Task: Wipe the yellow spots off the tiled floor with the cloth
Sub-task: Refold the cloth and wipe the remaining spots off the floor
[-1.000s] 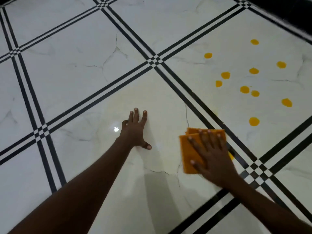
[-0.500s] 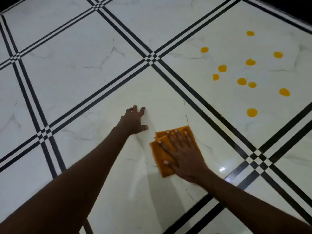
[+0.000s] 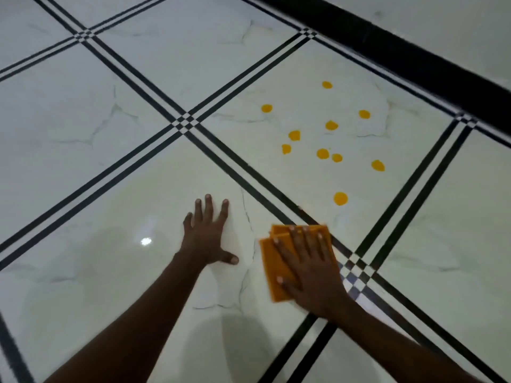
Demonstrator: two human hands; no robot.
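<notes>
A folded orange cloth (image 3: pixel 272 265) lies flat on the white marble tile floor (image 3: pixel 110 167), at the right edge of the near tile beside the black double lines. My right hand (image 3: pixel 309 269) presses on it, palm down with fingers spread. My left hand (image 3: pixel 207 236) rests flat on the same tile to the left of the cloth, fingers apart, holding nothing. Several round yellow spots (image 3: pixel 322 153) dot the tile beyond the black lines, up and to the right; the nearest yellow spot (image 3: pixel 340 198) lies a short way past the cloth's far edge.
Black double lines (image 3: pixel 240 172) with checkered crossings (image 3: pixel 355 268) divide the tiles. A broad black band (image 3: pixel 414 55) runs along the far right, with pale surface beyond it. A bright light reflection (image 3: pixel 146 241) glints left of my left hand.
My right hand slid the cloth back to the right, away from my left hand and up to the black lines. My left hand's fingers spread flat again. The view shifted.
</notes>
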